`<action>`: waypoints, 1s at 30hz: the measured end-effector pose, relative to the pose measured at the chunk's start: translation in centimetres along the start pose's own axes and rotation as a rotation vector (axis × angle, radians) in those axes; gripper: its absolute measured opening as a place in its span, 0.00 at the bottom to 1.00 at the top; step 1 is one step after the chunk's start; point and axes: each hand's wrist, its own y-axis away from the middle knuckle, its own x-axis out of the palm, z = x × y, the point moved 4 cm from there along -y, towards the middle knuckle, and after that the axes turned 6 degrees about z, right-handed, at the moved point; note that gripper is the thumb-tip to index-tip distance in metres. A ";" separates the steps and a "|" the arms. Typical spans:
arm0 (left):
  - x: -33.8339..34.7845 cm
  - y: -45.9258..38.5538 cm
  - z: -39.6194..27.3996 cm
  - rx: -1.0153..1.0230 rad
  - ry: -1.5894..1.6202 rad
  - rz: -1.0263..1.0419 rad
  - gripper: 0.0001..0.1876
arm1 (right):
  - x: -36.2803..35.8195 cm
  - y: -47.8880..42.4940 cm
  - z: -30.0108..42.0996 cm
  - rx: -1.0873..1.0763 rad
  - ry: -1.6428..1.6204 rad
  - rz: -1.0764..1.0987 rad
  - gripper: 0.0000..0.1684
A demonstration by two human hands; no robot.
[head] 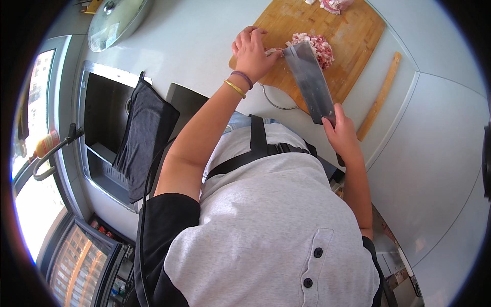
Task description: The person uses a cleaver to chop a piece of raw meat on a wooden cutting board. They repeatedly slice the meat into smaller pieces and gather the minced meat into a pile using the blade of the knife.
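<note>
My right hand [341,134] grips the handle of a Chinese cleaver [310,82], its broad blade slanting up and left over a wooden cutting board [355,42]. Beside the blade's far left corner, my left hand [251,53] holds down a strip of raw meat [274,50], mostly hidden under the fingers. A heap of chopped pinkish-white meat [321,48] lies just beyond the blade, partly covered by it. At the board's far end sits a larger piece of raw meat [336,5], cut off by the picture's edge.
A wooden rod [379,96] lies right of the board, near the wall. To the left is a sink [107,111] with a dark grey cloth [147,115] draped over its edge. A glass-lidded pan [117,23] stands at the far left. A metal loop handle [276,103] shows by the board's near edge.
</note>
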 end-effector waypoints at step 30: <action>-1.3 1.4 0.1 0.125 0.019 0.301 0.14 | -0.2 -0.2 -1.7 0.181 -0.247 -0.073 0.16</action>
